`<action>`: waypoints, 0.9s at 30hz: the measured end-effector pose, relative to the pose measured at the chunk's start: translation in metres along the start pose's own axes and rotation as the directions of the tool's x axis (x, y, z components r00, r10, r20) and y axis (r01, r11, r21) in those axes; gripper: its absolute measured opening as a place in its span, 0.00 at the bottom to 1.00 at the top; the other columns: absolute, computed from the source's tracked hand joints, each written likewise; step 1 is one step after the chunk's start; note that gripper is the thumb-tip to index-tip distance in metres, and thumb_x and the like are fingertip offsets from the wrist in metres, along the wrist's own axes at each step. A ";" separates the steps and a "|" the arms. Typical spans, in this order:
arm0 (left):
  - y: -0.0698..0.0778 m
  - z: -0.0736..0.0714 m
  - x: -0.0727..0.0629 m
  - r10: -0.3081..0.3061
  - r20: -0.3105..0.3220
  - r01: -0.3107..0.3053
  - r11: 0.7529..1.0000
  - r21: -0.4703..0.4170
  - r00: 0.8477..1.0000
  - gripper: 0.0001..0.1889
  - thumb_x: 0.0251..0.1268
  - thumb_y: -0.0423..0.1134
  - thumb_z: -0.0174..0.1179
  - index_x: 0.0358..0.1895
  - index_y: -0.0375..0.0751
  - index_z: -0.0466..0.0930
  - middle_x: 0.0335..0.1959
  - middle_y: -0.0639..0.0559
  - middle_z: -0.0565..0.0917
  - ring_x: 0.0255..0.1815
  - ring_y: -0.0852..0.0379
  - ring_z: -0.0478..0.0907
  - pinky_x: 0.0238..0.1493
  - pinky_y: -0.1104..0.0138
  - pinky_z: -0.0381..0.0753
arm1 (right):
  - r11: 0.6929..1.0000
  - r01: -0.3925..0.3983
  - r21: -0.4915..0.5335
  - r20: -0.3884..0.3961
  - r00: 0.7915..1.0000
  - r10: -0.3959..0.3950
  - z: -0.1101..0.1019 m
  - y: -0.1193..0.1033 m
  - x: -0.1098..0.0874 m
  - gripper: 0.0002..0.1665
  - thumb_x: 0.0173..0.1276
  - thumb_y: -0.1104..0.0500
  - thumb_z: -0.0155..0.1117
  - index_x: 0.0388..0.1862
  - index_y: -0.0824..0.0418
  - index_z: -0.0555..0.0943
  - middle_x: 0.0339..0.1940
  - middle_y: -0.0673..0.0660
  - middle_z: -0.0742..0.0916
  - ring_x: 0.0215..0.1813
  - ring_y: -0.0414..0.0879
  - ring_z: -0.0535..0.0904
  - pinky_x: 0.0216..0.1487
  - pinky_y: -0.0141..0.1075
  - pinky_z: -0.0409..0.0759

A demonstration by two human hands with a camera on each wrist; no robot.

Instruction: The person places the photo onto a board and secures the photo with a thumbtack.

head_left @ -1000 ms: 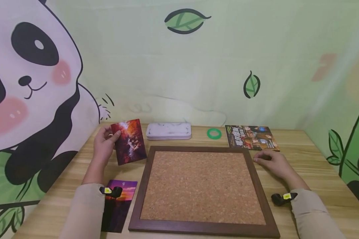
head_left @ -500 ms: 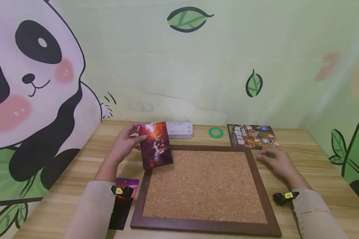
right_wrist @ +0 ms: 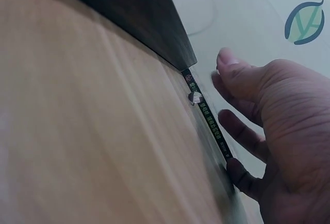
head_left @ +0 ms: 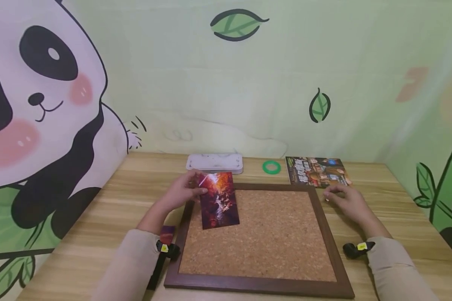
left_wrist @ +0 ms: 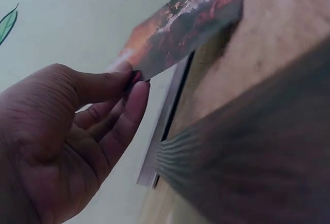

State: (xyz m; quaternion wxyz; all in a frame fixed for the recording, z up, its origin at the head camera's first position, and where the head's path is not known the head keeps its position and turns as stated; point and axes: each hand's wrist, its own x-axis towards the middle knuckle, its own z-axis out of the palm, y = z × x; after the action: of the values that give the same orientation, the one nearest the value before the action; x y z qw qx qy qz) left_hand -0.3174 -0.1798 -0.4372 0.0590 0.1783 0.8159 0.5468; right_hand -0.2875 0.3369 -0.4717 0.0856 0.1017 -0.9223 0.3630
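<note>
My left hand (head_left: 182, 190) pinches a postcard (head_left: 219, 200) with a red and orange scene by its left edge, thumb in front. The postcard overlaps the upper left of the framed corkboard (head_left: 278, 234) in the head view. In the left wrist view the thumb and a finger grip the postcard (left_wrist: 180, 26) near its corner. My right hand (head_left: 344, 202) is low beside the board's upper right corner, fingers loosely curled. A small shiny clear piece (right_wrist: 195, 98) shows just off its fingertips in the right wrist view, apart from them.
A purple and dark picture card (head_left: 167, 234) lies left of the board, mostly hidden by the left forearm. Along the back of the table are a white tin (head_left: 214, 162), a green ring-shaped roll (head_left: 271, 167) and a printed booklet (head_left: 316, 170).
My left hand has carried the postcard rightward and lower, from the table's left side to over the corkboard. The right hand stays in place; a small shiny speck now shows under its fingertips.
</note>
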 end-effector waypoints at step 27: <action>0.000 0.008 -0.001 -0.025 0.135 -0.050 0.851 0.523 0.990 0.26 0.59 0.37 0.73 0.61 0.38 0.78 0.32 0.52 0.81 0.32 0.57 0.76 0.36 0.62 0.77 | 0.999 0.043 0.011 -0.034 0.998 -0.043 -0.005 -0.052 0.015 0.21 0.72 0.43 0.64 0.49 0.58 0.88 0.48 0.57 0.89 0.50 0.54 0.82 0.45 0.43 0.79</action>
State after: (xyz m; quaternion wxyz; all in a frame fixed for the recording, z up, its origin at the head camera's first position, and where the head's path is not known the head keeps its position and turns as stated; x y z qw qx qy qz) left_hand -0.3144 -0.1734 -0.4401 0.0605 0.2298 0.9271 0.2899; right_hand -0.2884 0.3006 -0.4309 0.1086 0.1159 -0.9160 0.3683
